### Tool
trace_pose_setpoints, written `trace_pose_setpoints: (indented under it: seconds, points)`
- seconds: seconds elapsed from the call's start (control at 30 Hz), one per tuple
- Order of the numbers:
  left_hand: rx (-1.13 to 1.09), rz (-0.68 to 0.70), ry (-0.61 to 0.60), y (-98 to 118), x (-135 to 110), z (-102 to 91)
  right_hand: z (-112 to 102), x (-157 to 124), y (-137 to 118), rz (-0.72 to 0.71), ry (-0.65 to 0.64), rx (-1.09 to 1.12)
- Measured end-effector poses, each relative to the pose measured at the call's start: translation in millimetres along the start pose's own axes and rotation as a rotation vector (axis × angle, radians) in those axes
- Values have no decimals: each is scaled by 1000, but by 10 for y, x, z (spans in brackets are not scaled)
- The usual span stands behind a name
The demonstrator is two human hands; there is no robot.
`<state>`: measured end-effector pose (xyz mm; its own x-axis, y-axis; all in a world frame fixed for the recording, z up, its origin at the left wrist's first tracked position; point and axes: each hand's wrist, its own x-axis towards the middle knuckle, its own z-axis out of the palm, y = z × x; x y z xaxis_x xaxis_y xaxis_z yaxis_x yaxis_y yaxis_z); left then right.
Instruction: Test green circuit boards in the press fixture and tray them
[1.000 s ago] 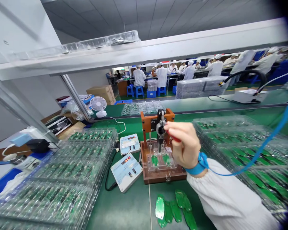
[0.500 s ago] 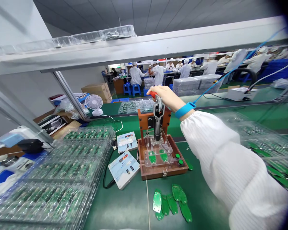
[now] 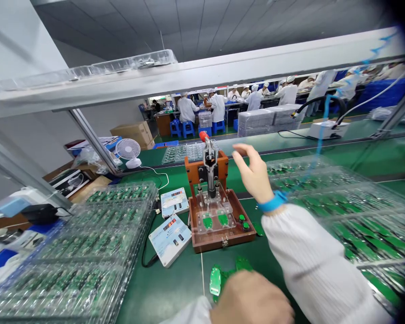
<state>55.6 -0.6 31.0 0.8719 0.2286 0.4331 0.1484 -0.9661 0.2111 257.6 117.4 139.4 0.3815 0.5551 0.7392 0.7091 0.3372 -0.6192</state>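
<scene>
My right hand, with a blue wrist strap, is in the air to the right of the press fixture, fingers apart and nothing in them. The fixture has a red-tipped toggle clamp on an orange-brown frame above a brown wooden box. Under its clear plate lie two green circuit boards. My left hand is low in front, over a pile of loose green boards and hiding part of it. Motion blur smears its fingers, so I cannot tell whether it holds anything.
Two white meter boxes stand left of the fixture. Clear trays of boards are stacked at the left, and more trays lie at right. A small fan and a shelf beam are behind. People in white work farther off.
My right hand has let go of the red clamp handle and moved right and down, opening. My left hand has come into view from below, over the loose boards.
</scene>
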Motion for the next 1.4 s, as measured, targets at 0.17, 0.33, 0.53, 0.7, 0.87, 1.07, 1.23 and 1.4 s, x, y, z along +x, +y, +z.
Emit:
trace_pose_setpoints:
  seconds: [0.17,0.33,0.53,0.7,0.87,1.07,1.23,1.4]
  points:
    - [-44,-492,483,-890,-131,-264,-130,-1038,296,57,-192,-80]
    - [55,-596,403,-1222,-154,-217,38,-1423,266,21,-372,-167]
    - [32,-628,343,-1168,-106,-98,63,-1393,226,25,-444,-219]
    - [-50,-625,404,-1181,-91,-80,109,-1383,221,47,-444,-190]
    - [-82,-565,501,-1175,-104,-53,106,-1365,185,105,-429,-84]
    - [-75,-543,658,-1137,-242,-25,-64,-1402,166,306,-451,201]
    - [-147,-571,653,-1038,-334,34,-140,-1478,115,467,-458,402]
    - [-52,-453,683,-1072,-354,138,-48,-1532,73,520,-463,515]
